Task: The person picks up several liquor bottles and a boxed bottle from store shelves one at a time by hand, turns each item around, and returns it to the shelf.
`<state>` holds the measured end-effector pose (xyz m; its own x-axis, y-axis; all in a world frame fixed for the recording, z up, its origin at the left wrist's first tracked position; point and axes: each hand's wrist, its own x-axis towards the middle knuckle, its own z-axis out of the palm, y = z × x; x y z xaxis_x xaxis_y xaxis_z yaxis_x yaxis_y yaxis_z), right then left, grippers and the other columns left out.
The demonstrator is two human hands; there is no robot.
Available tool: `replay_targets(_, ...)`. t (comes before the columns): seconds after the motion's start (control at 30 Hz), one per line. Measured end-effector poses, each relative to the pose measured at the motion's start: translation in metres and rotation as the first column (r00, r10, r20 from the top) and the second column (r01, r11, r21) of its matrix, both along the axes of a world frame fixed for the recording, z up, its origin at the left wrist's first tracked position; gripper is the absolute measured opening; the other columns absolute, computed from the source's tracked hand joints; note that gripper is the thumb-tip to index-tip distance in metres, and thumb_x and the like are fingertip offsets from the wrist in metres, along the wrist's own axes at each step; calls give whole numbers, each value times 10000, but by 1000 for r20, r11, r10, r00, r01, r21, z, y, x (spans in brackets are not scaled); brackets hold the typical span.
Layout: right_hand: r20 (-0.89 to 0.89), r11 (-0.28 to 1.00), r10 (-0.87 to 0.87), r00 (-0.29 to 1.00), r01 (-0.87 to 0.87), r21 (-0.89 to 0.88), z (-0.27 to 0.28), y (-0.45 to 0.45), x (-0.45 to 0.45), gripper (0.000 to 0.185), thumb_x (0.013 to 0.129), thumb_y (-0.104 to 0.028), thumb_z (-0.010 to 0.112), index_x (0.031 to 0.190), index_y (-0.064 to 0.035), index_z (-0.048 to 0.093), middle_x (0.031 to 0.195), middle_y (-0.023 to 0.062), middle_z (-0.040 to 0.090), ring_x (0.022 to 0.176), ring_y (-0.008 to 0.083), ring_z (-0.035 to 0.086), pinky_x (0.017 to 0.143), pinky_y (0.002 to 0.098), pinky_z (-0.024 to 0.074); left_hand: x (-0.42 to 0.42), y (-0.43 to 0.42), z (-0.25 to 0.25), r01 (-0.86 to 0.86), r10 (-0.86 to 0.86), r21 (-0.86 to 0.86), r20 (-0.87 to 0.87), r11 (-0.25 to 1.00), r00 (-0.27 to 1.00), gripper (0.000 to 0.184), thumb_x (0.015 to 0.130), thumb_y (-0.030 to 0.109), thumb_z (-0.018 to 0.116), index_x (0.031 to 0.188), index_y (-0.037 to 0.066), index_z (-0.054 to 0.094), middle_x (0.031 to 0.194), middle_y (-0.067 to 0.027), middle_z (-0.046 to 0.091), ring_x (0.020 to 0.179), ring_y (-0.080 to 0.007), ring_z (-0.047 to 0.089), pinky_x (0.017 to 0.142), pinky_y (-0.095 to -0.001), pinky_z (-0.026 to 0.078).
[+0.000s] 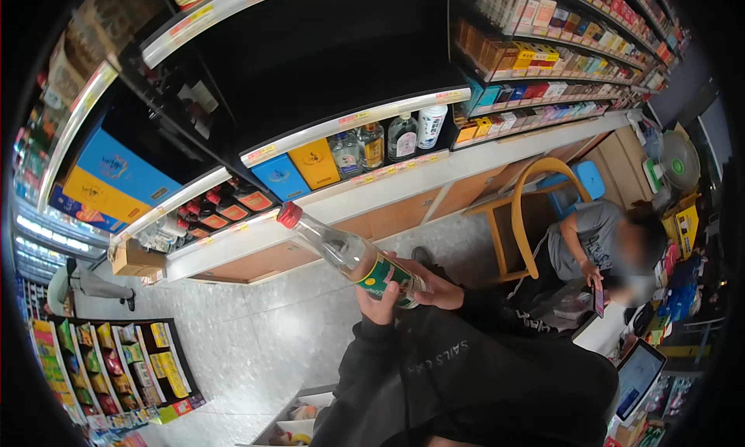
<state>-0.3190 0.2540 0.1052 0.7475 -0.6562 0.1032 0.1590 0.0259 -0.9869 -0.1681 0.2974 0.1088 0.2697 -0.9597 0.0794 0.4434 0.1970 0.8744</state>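
Observation:
A clear glass bottle (334, 245) with a red cap and a green label is held tilted in front of the dark hoodie, its cap toward the upper left. My left hand (379, 303) is closed round the lower part at the label. On the other side, near the base, my right hand (438, 284) grips the same bottle. Beyond the cap, a shelf (264, 154) holds a blue box (281, 178), a yellow box (315, 163) and several bottles.
Small packs fill shelves (535, 90) at the upper right. A seated person (594, 237) holds a phone beside a wooden chair (528, 214). A snack rack (116, 365) stands lower left, with another person (93, 282) behind it. A cardboard box (136, 258) sits near the shelf end.

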Motion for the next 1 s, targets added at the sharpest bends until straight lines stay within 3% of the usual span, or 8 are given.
replay_targets(0.07,47,943,99,994,-109,316,-12,-2,-8,663,878,-364,624,1369,-70,292,1300,88,413,1179,171,435,939,340,399,-3,-9,13,17,-18,-42,-12,999,1000,696,753,295,750,1267,-23,403,1178,-130,519,1060,-215,527,918,-354,417)
replay_targets(0.23,164,953,7,986,-57,299,9,-49,-19,654,820,-261,697,1325,-53,338,1246,79,454,1143,171,464,944,331,400,-4,-51,17,149,-102,-145,290,978,952,742,729,162,750,1314,-15,330,1210,-138,484,1148,-250,481,974,-387,388)
replay_targets(0.37,327,944,-219,919,114,311,6,-94,-34,693,763,-192,728,1321,-32,350,1243,77,474,1168,177,459,960,322,392,-27,-94,47,101,-35,-236,269,966,962,818,713,56,737,1353,10,230,1259,-152,443,1199,-286,455,1015,-429,364)
replay_targets(0.5,459,920,-253,852,65,386,0,-137,-48,826,718,-217,789,1361,-14,311,1296,89,462,1219,213,449,1009,356,371,-36,-138,69,262,-153,-233,400,936,904,821,695,4,738,1327,74,219,1281,-156,428,1252,-316,414,1047,-458,331)
replay_targets(0.63,467,936,-335,818,234,261,22,-186,-59,689,839,-217,676,1377,-28,290,1332,85,424,1236,223,435,1007,360,391,-63,-194,89,253,-39,-364,503,897,864,816,677,27,775,1297,102,249,1273,-158,430,1247,-331,417,1043,-467,332)
replay_targets(0.7,498,909,-375,782,204,363,27,-207,-70,509,913,-109,554,1359,-67,311,1378,92,360,1236,237,443,969,376,434,-74,-224,95,123,129,-383,568,916,813,752,678,93,789,1241,90,290,1225,-156,452,1230,-331,431,1031,-473,340)
replay_targets(0.77,373,919,-393,841,349,183,26,-219,-89,413,926,-102,525,1306,-60,368,1342,89,405,1212,228,474,937,357,450,-83,-269,96,125,234,-559,526,819,817,738,666,87,792,1217,101,301,1218,-159,456,1232,-334,430,1035,-477,332)
replay_targets(1.0,193,900,-369,909,298,318,-24,-223,-138,282,949,-110,480,1222,-49,447,1231,83,503,1156,205,526,894,316,460,-97,-375,106,133,275,-573,568,809,775,738,614,-46,734,1229,59,340,1201,-169,512,1166,-300,487,1016,-432,367)
